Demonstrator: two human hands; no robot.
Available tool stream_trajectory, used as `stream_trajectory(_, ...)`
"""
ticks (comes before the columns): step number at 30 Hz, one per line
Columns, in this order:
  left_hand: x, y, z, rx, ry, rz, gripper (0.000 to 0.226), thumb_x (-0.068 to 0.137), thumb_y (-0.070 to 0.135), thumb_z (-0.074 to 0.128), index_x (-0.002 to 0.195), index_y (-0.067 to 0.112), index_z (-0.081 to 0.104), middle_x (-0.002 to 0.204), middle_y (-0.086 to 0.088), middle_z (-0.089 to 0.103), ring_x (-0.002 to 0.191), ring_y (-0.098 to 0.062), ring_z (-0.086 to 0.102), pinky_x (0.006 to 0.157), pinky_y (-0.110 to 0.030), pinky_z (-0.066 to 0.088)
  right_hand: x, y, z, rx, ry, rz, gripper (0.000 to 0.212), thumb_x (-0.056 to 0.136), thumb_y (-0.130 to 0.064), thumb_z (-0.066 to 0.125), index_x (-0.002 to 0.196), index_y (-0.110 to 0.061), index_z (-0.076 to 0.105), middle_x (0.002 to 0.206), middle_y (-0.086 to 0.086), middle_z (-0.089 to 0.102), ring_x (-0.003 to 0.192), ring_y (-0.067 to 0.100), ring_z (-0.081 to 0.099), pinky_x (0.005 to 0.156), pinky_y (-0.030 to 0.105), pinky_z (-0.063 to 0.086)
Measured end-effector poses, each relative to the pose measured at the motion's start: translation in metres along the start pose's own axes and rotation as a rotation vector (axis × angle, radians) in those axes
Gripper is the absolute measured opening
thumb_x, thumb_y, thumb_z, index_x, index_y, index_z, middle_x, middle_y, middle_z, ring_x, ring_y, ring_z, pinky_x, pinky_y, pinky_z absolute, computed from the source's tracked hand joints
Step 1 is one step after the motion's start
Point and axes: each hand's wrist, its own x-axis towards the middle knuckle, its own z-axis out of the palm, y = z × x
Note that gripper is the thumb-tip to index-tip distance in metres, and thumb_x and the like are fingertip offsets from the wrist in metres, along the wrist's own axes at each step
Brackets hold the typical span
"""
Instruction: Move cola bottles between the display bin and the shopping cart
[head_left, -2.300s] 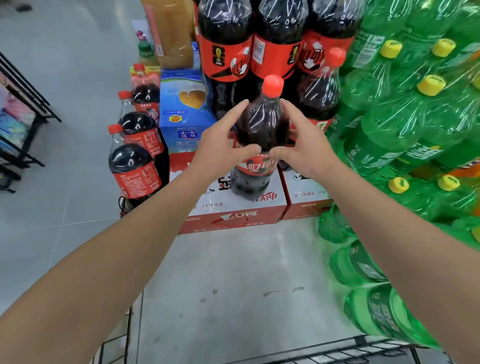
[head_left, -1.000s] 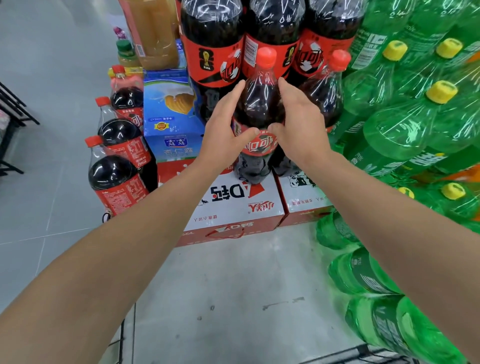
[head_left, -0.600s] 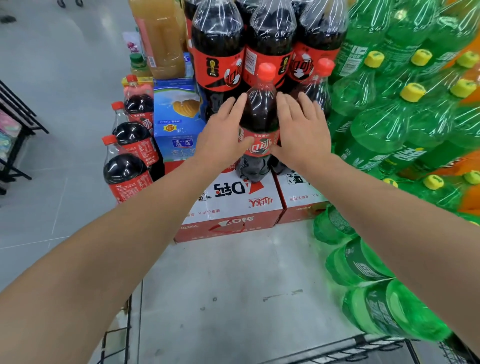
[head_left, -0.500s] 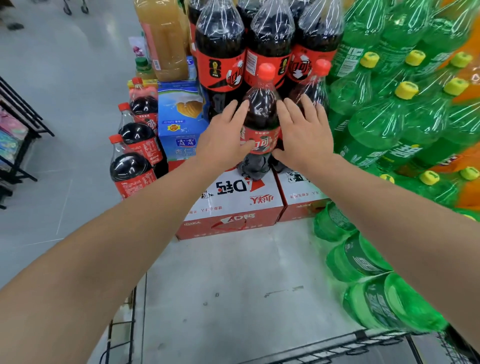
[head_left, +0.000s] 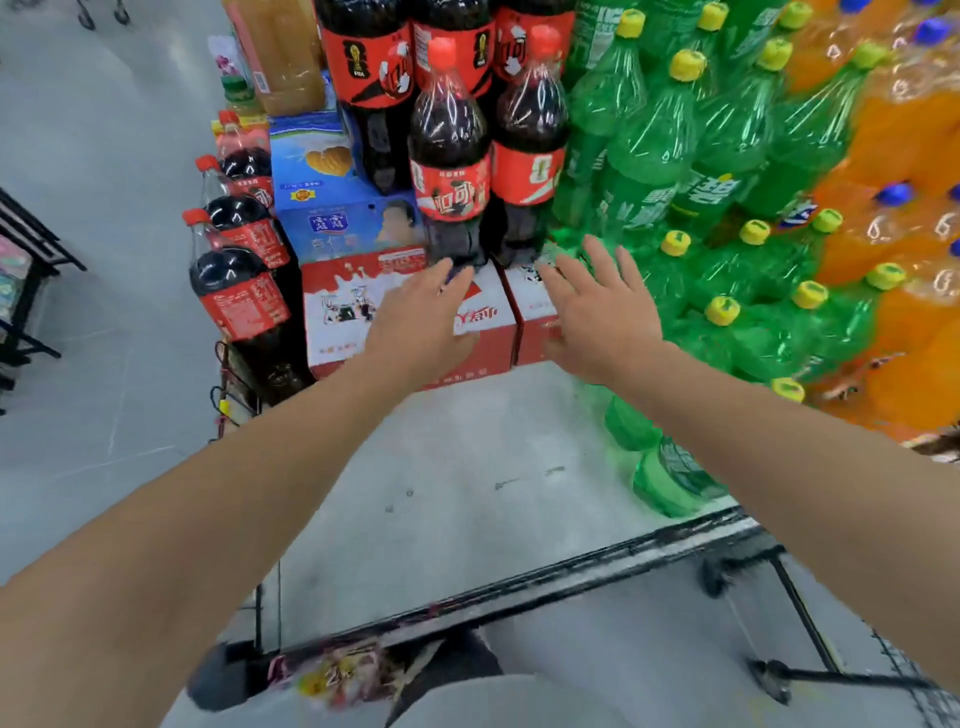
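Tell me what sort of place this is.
Most likely a supermarket aisle. Shrink-wrapped cola bottles stand stacked beside a wall of green soda bottles and orange soda, on red cartons, with a wire shopping cart in front.

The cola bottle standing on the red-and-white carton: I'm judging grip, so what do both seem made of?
Cola bottle: apparently clear glossy plastic, with bright glints, dark liquid showing through and a red printed label. Carton: likely printed cardboard, with flat faces and square edges.
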Motion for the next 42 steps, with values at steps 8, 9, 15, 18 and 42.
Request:
stream_trajectory(8, -0.096, 0.113, 0.030, -0.002, -0.032, 0.032, 0.080, 0.094, 0.049, 0.060, 0.159, 0.019, 0.023, 0.165, -0.010, 0.020, 0.148, -0.033, 0.026, 0.119, -0.045, 0.028, -0.149, 0.040, 0.033, -0.005, -0.064, -0.015, 0.086, 0.098, -0.060, 0.050, 0.164, -0.022, 0.009, 0.172, 0.001, 0.012, 0.159, 0.032, -0.008, 0.127, 0.052, -0.006)
stream_trajectory(9, -0.109, 0.130, 0.036, -0.010, -0.039, 0.031, 0.081, 0.094, 0.049, 0.060, 0.159, 0.020, 0.021, 0.166, -0.010, 0.020, 0.149, -0.033, 0.025, 0.120, -0.045, 0.026, -0.171, 0.046, 0.037, 0.002, -0.070, -0.014, 0.086, 0.099, -0.060, 0.050, 0.164, -0.022, 0.008, 0.172, 0.001, 0.011, 0.159, 0.032, -0.009, 0.127, 0.052, -0.006)
stream_trajectory(15, -0.188, 0.241, 0.068, -0.051, -0.085, 0.096, 0.080, 0.095, 0.046, 0.062, 0.159, 0.019, 0.023, 0.165, -0.014, 0.020, 0.148, -0.036, 0.027, 0.119, -0.043, 0.025, -0.307, 0.090, 0.069, 0.051, -0.119, 0.039, 0.085, 0.100, -0.057, 0.051, 0.164, -0.021, 0.008, 0.172, 0.002, 0.011, 0.159, 0.032, -0.009, 0.127, 0.052, -0.005)
stream_trajectory(18, -0.210, 0.294, 0.087, -0.062, -0.132, 0.170, 0.079, 0.094, 0.044, 0.063, 0.158, 0.016, 0.026, 0.164, -0.016, 0.022, 0.146, -0.037, 0.029, 0.119, -0.044, 0.027, -0.366, 0.120, 0.093, 0.080, -0.176, 0.122, 0.085, 0.100, -0.058, 0.049, 0.164, -0.022, 0.009, 0.172, 0.001, 0.009, 0.159, 0.033, -0.009, 0.128, 0.052, -0.004)
stream_trajectory(42, -0.082, 0.657, 0.212, -0.060, -0.364, 0.667, 0.079, 0.096, 0.050, 0.055, 0.160, 0.019, 0.019, 0.166, -0.011, 0.019, 0.149, -0.034, 0.025, 0.119, -0.046, 0.029, -0.542, 0.424, 0.214, 0.217, -0.421, 0.693, 0.084, 0.099, -0.057, 0.053, 0.163, -0.021, 0.012, 0.169, 0.002, 0.019, 0.159, 0.032, 0.000, 0.129, 0.049, 0.003)
